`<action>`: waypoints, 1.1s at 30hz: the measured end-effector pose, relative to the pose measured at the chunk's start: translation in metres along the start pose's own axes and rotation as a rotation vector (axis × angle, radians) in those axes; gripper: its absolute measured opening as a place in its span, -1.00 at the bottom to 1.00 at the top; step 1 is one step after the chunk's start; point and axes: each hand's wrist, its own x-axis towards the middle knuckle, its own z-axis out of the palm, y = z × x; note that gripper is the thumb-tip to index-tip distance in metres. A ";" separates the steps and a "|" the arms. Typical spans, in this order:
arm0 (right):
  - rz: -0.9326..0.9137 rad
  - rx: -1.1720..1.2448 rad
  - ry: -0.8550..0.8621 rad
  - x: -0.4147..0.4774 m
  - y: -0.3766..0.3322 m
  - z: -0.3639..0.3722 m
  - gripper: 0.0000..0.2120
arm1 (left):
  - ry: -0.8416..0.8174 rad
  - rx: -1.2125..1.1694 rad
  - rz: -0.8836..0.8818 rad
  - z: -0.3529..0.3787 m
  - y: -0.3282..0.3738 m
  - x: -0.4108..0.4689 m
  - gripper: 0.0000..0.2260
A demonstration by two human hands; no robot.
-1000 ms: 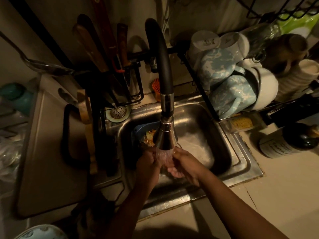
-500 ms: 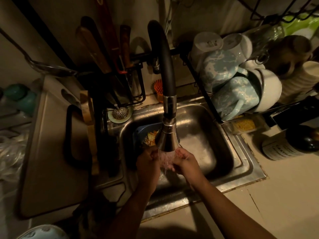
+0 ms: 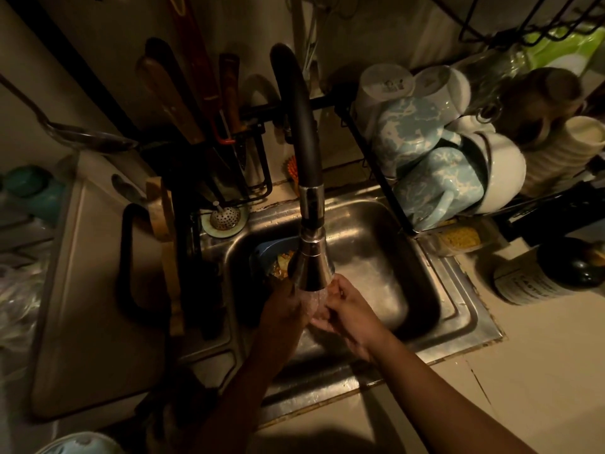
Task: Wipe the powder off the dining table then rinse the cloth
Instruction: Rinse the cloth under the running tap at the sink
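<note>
Both my hands are together in the steel sink [image 3: 458, 309], right under the running spray head of the black faucet [image 3: 311, 263]. My left hand [image 3: 281, 309] shows its back, with the fingers curled inward. The fingers of my right hand [image 3: 350, 312] curl toward it from the other side. Between them a small pale pinkish wad, which looks like the cloth [image 3: 316, 306], sits in the water stream. Most of it is hidden by my fingers and the water.
A blue bowl [image 3: 265, 253] with food scraps lies in the sink behind the faucet. A rack of mugs [image 3: 425, 158] stands at the right, knives [image 3: 229, 126] hang at the back, and a dark bottle [image 3: 540, 276] lies on the counter. A drain strainer [image 3: 224, 217] sits at the sink's back left.
My hands have moved a little up and closer to the spray head, still working together in the water.
</note>
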 end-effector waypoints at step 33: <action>0.201 -0.174 -0.089 0.010 -0.017 -0.003 -0.76 | 0.378 0.310 -0.155 0.025 -0.003 0.006 -0.57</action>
